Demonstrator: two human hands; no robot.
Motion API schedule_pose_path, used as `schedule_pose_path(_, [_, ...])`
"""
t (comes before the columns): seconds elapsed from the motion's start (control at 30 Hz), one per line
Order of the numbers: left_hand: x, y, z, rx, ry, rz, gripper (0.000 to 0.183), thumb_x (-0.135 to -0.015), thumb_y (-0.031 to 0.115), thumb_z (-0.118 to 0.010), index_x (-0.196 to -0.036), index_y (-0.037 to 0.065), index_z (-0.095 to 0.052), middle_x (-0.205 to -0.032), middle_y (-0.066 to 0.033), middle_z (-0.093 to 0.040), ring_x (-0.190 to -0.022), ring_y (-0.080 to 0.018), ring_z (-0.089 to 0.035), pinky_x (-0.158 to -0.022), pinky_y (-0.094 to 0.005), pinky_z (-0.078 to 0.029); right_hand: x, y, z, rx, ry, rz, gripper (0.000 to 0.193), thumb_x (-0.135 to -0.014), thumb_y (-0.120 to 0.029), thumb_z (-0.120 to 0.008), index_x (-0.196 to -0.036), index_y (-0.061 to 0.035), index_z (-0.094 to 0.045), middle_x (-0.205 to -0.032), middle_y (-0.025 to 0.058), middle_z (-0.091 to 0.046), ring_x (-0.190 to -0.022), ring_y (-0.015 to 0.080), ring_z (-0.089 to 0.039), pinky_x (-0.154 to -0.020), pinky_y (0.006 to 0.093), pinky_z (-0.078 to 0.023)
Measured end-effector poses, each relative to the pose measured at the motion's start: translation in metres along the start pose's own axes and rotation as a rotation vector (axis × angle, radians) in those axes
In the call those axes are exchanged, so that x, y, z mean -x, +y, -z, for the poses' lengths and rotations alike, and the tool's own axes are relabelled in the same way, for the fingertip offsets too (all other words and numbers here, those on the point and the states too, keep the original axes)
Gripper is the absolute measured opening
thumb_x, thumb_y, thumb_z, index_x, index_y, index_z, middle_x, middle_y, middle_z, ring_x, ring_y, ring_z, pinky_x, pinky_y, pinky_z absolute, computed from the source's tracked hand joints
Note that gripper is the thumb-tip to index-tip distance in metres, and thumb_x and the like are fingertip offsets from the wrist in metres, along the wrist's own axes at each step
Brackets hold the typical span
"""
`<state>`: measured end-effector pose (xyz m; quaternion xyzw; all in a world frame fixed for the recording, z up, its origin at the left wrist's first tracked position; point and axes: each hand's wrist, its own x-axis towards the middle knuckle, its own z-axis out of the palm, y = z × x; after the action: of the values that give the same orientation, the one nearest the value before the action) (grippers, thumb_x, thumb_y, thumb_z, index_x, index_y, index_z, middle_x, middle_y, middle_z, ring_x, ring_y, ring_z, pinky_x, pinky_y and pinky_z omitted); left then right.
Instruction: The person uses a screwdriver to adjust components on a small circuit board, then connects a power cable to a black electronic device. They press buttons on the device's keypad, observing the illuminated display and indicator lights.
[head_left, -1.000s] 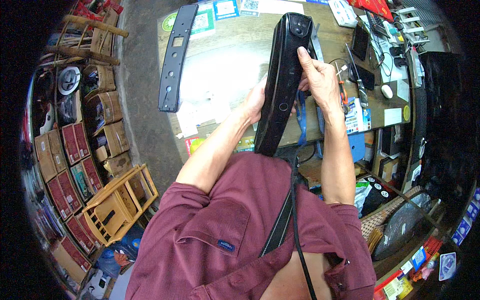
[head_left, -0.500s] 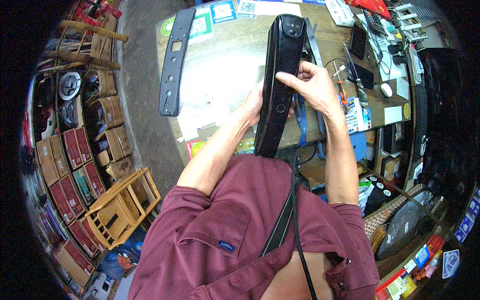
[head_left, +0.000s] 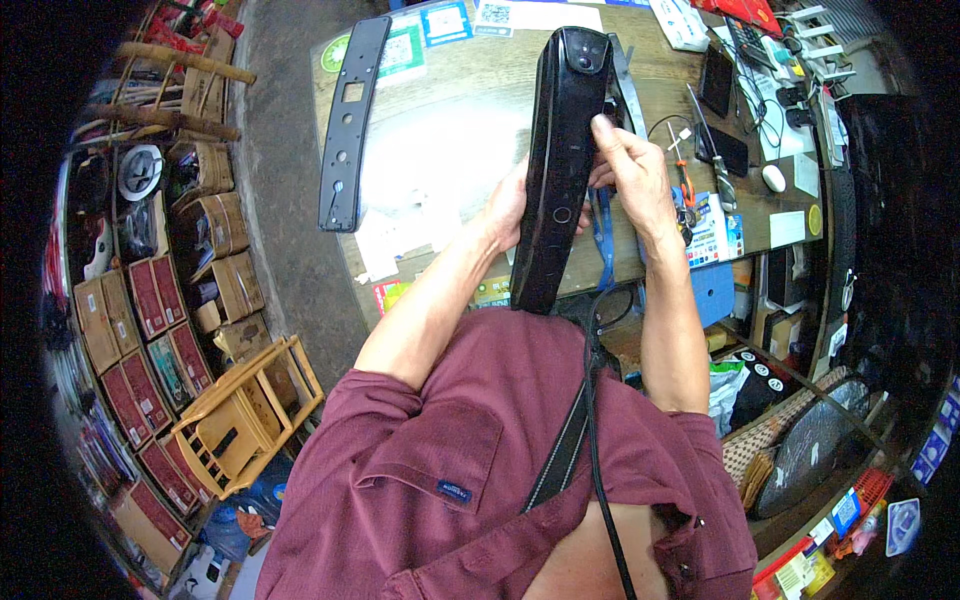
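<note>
A long black smart door lock [head_left: 553, 180], with lenses at its far end and a ring-shaped button lower down, stands tilted in front of my chest. My left hand [head_left: 507, 208] wraps round it from the left and beneath, its fingertips showing at the right edge. On the other side, my right hand [head_left: 637, 180] has its thumb against the lock's right edge and its fingers curled beside it; what those fingertips touch is partly hidden. A dark mounting plate [head_left: 352, 125] with several cut-outs lies at the table's left. Close to my right hand hangs a blue strap [head_left: 603, 240].
On the wooden table [head_left: 650, 120], a screwdriver [head_left: 722, 185], orange-handled pliers [head_left: 686, 192], phones [head_left: 717, 80] and a white mouse [head_left: 773, 179] lie to the right. Boxes [head_left: 108, 325] line the left side, near a wooden chair [head_left: 245, 420]. A grey strip [head_left: 628, 85] lies behind the lock.
My right thumb has moved off the lock's front face to its right edge, and the right hand has shifted slightly. The left hand and the lock stay nearly still.
</note>
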<state>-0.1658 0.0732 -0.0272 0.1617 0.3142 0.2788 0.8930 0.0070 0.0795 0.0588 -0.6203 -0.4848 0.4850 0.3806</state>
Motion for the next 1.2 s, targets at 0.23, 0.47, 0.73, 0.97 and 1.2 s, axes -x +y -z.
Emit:
schedule_pose_path(0.23, [-0.002,-0.002,0.002,0.021,-0.009,-0.007,0.070,-0.106,0.063,-0.033,-0.122,0.002,-0.065,-0.094,-0.0182,-0.073,-0.080,-0.0300,-0.075,-0.071,-0.0422,-0.064,0.007,0.008,0.001,-0.080,-0.086,0.019,0.039,-0.097,-0.038,-0.073,-0.089,0.0000,-0.072,-0.071,0.0033,-0.066,-0.065,0.0092,-0.062,-0.061,0.0276,-0.049])
schedule_pose_path(0.47, [-0.003,-0.002,0.001,0.020,0.007,-0.010,0.069,-0.106,0.062,-0.034,-0.122,0.003,-0.065,-0.092,-0.0178,-0.073,-0.077,-0.0299,-0.075,-0.070,-0.0425,-0.064,0.007,0.007,-0.009,-0.122,-0.087,0.013,0.031,-0.096,-0.031,-0.075,-0.087,-0.0015,-0.069,-0.072,0.0020,-0.066,-0.057,0.0063,-0.057,-0.049,0.0258,-0.044])
schedule_pose_path(0.73, [-0.002,-0.004,0.003,0.054,0.012,0.007,0.068,-0.106,0.062,-0.033,-0.121,0.004,-0.066,-0.093,-0.0181,-0.074,-0.077,-0.0297,-0.076,-0.069,-0.0422,-0.064,0.010,0.008,-0.015,-0.217,-0.091,0.043,0.031,-0.099,-0.030,-0.070,-0.088,-0.0014,-0.067,-0.073,0.0019,-0.064,-0.050,0.0086,-0.053,-0.042,0.0253,-0.040])
schedule_pose_path(0.97, [-0.003,-0.004,0.002,0.055,-0.036,-0.001,0.070,-0.106,0.063,-0.031,-0.125,0.005,-0.066,-0.095,-0.0171,-0.074,-0.078,-0.0298,-0.075,-0.071,-0.0447,-0.064,0.015,0.012,-0.007,-0.381,-0.132,-0.010,0.032,-0.103,-0.031,-0.061,-0.087,-0.0029,-0.063,-0.076,0.0034,-0.063,-0.056,0.0109,-0.057,-0.049,0.0258,-0.042])
schedule_pose_path(1.2, [-0.004,-0.005,0.004,0.035,-0.045,-0.008,0.073,-0.106,0.064,-0.028,-0.126,0.005,-0.067,-0.098,-0.0165,-0.075,-0.078,-0.0291,-0.075,-0.072,-0.0442,-0.064,0.015,0.013,-0.009,-0.315,-0.104,0.015,0.029,-0.101,-0.028,-0.063,-0.084,-0.0036,-0.062,-0.073,0.0019,-0.059,-0.054,0.0098,-0.054,-0.048,0.0258,-0.042])
